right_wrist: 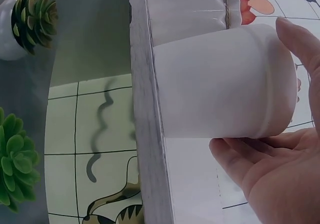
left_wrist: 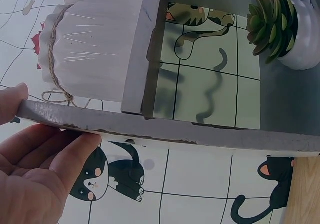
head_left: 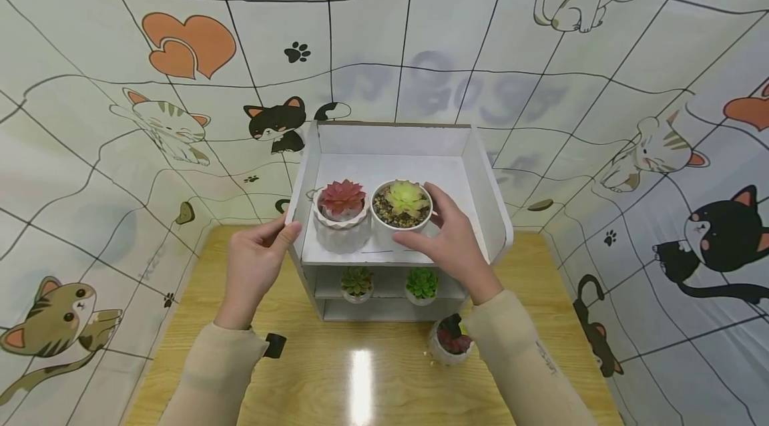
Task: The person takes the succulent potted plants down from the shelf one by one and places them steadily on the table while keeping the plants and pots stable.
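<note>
My left hand (head_left: 255,272) pinches the front edge of the left side panel of a small white two-level shelf (head_left: 390,142). In the left wrist view, the thumb lies on one face of that panel (left_wrist: 105,124) and the fingers on the other. My right hand (head_left: 453,239) grips a white round pot (right_wrist: 215,84) holding a pale green succulent (head_left: 405,199) and gravel. This pot stands on the top level at the front edge, with thumb and fingers on opposite sides of it. Just left of it is a white ruffled pot (head_left: 342,236) with a red succulent and twine around its neck.
Two small potted succulents, one dark green (head_left: 357,282) and one bright green (head_left: 422,284), stand on the lower level. Another pot (head_left: 447,346) with dark red plants is on the wooden table (head_left: 312,372) by my right sleeve. Cat-print cloth (head_left: 372,32) surrounds the table.
</note>
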A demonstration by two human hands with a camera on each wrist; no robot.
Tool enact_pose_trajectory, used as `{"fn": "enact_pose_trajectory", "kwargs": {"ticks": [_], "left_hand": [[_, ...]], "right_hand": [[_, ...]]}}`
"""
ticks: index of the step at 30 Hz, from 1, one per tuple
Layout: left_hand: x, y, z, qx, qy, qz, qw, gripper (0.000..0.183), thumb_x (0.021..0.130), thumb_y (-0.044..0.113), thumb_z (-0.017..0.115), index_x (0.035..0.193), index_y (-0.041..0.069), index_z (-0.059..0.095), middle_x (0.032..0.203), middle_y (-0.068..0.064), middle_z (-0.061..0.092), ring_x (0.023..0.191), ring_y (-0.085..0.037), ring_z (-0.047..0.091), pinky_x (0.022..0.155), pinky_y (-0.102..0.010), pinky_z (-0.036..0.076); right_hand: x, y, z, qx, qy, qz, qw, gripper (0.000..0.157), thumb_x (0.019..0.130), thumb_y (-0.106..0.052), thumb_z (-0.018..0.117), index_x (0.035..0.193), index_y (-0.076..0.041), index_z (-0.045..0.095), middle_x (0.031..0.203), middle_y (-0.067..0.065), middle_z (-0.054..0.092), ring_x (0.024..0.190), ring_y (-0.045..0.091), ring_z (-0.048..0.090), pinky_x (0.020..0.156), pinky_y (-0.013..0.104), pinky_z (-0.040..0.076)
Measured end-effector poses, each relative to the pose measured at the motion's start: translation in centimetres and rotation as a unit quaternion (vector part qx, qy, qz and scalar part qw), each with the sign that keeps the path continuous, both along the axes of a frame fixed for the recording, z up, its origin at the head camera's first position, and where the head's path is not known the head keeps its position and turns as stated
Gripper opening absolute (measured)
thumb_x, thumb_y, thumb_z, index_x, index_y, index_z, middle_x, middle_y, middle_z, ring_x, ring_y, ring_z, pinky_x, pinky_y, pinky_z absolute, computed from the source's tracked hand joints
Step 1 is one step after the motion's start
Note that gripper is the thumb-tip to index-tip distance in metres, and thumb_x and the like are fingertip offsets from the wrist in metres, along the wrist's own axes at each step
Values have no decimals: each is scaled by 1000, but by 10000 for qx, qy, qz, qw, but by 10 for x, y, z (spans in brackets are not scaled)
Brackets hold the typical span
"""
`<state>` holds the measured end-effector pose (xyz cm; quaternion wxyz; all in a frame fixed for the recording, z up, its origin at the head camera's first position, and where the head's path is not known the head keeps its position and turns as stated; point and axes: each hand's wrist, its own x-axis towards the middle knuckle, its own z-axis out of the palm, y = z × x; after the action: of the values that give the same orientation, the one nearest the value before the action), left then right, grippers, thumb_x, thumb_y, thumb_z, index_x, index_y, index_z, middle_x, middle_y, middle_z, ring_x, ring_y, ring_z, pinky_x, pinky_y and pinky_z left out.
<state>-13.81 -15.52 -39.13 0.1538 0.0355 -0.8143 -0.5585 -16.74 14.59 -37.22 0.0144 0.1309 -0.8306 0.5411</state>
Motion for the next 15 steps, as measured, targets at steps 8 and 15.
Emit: {"fn": "enact_pose_trajectory", "kwargs": {"ticks": [8,15], "left_hand": [[1,0,-1,3,-21,-3,10000,35,94,15,78,124,-3,72,112,-21,74,82,14,64,73,-9,53],[1,0,-1,6,9,-13,10000,36,94,17,78,124,-2,72,113,-21,74,84,14,64,74,-9,53]], "right_hand": [[-2,-5,4,166,-98,-140,9997,100,82,-24,89,160,-2,31,161,16,41,146,32,43,119,48,37],[-3,-7,9,429,-271,-252,9984,102,80,-30,90,161,-6,32,160,16,42,145,32,43,118,52,36]]}}
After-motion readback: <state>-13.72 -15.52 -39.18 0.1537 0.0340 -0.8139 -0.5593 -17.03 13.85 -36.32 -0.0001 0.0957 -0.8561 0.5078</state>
